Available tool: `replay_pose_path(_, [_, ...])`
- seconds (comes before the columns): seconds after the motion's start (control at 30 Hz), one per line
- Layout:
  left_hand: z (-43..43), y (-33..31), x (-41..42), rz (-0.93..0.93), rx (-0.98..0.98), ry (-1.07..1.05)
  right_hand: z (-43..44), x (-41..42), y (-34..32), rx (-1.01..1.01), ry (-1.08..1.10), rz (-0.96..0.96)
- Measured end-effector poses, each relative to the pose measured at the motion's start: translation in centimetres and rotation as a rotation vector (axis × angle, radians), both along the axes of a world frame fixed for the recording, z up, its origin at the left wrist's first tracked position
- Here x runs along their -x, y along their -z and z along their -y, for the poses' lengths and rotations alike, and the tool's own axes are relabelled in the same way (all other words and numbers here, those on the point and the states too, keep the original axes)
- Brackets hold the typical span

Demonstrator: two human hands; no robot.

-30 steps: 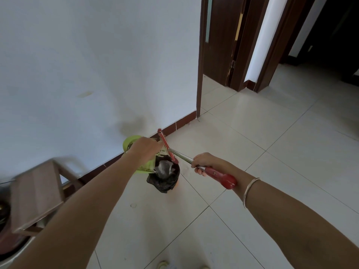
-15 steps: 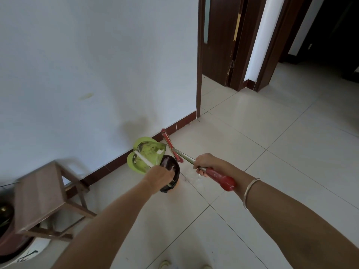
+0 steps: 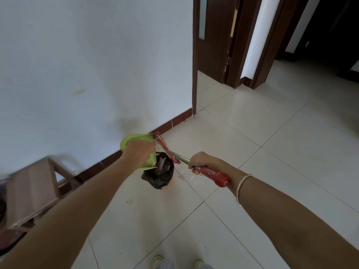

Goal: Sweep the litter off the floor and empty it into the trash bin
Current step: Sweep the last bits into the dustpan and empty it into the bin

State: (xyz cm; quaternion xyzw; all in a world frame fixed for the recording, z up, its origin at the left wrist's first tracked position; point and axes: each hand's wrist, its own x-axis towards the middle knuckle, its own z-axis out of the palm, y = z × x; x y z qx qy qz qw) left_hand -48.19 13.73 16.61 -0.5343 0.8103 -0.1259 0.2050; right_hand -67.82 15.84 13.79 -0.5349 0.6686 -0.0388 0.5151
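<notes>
Litter could miss the trash bin (image 3: pixel 158 176) if the left hand (image 3: pixel 138 152), gripping the green dustpan (image 3: pixel 136 139), tips unevenly while the right hand (image 3: pixel 200 162) clutches the broom handle (image 3: pixel 215 175).

Both arms bare and stretched forward and down, converging near the middle of the view. Left hand (image 3: pixel 139 154) seen from the back, knuckles up, fingers curled over and gripping the green dustpan (image 3: pixel 136 141). Right hand (image 3: pixel 201 161) lower and to the right, fist wrapped round the metal shaft just above the red handle (image 3: pixel 215 176), thumb side up. Thin bracelet (image 3: pixel 242 188) on the right wrist. Toes of 2 shoes (image 3: pixel 158 262) at the bottom edge.
</notes>
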Motion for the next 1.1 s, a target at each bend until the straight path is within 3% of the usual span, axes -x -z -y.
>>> replay_pose_path(0.17, [1.4, -4.7, -0.7, -0.307, 0.189, -0.179, 0.5, 1.0, -0.5, -0.003, 0.024, -0.011])
replay_pose_path(0.33, [1.7, -6.9, 1.7, -0.596, 0.174, -0.337, 1.1, 1.6, -0.6, 0.046, 0.036, -0.041])
replay_pose_path(0.53, [0.2, -4.7, 5.6, -0.754, 0.068, -0.406, 0.3, 3.4, 0.7, 0.094, -0.047, -0.252])
replay_pose_path(0.77, [-2.2, 1.7, 8.3, -0.844, -0.094, -0.508, -1.0, 6.2, 3.5, 0.008, -0.089, -0.362])
replay_pose_path(1.1, [-5.2, 10.4, 8.1, -0.929, -0.264, -0.722, 1.1, 7.5, 9.4, -0.117, -0.06, -0.342])
